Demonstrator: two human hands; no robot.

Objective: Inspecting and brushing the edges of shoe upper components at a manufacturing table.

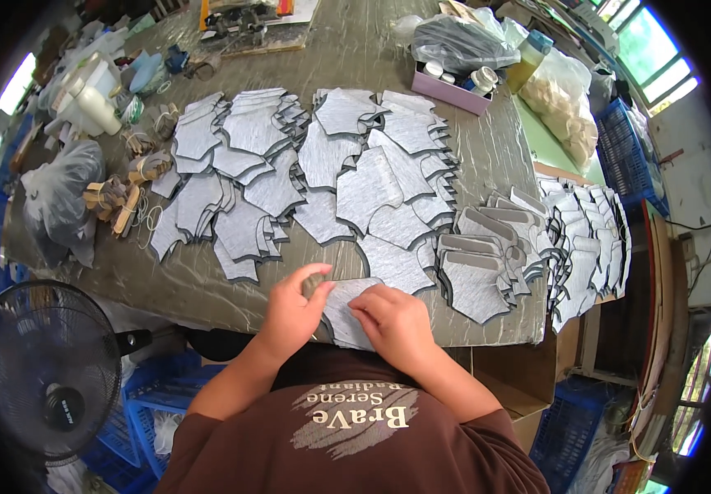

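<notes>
At the table's near edge, my right hand (pixel 392 321) pinches a grey cut piece (pixel 345 317) with dark edges, its fingers bent over the piece's right side. My left hand (pixel 294 309) is at the left of that piece, thumb and index finger curved round a small brownish spot (pixel 314 286); what it is, I cannot make out. Beyond my hands, overlapping grey cut pieces (pixel 372 189) of the same notched shape lie fanned out in rows. To the right, a pile of pieces with brown-grey strips (pixel 487 247) lies close to my right hand.
More grey pieces (pixel 582 247) lie beyond the table's right side. A black fan (pixel 51 370) stands at the left. Bundled wooden pieces (pixel 113 202), a plastic bag (pixel 63 198) and a white bottle (pixel 92 107) occupy the left side. A purple box (pixel 454 89) holds jars at the back.
</notes>
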